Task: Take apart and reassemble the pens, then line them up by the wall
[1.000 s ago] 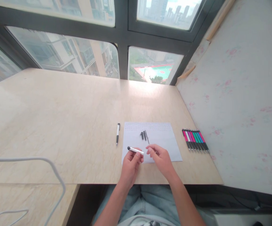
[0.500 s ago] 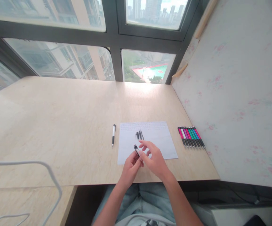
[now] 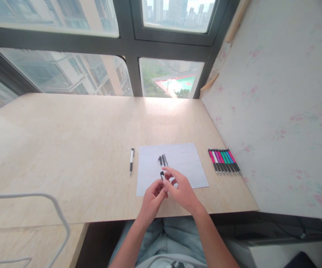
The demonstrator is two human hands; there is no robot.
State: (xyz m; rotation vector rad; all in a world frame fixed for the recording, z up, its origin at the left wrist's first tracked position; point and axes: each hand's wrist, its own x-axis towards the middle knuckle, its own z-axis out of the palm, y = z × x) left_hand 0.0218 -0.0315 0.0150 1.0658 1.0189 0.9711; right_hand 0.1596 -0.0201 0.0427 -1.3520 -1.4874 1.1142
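Observation:
My left hand (image 3: 151, 200) is closed round a white pen barrel with a black end (image 3: 162, 174), which sticks up and away from me over the white paper sheet (image 3: 188, 163). My right hand (image 3: 181, 190) lies against the left one, its thumb and fingers pinching the same barrel near its top. Small black pen parts (image 3: 162, 160) lie on the sheet just beyond both hands. A whole white and black pen (image 3: 131, 160) rests on the table left of the sheet.
A row of several pink, green and white pens (image 3: 224, 160) lies at the right by the papered wall (image 3: 275, 111). The beige table (image 3: 66, 149) runs to the window. A white wire frame (image 3: 38, 208) is at the lower left.
The pen barrel has swung from lying sideways to pointing away from me. My right hand has come in from the right and closed on it beside my left hand.

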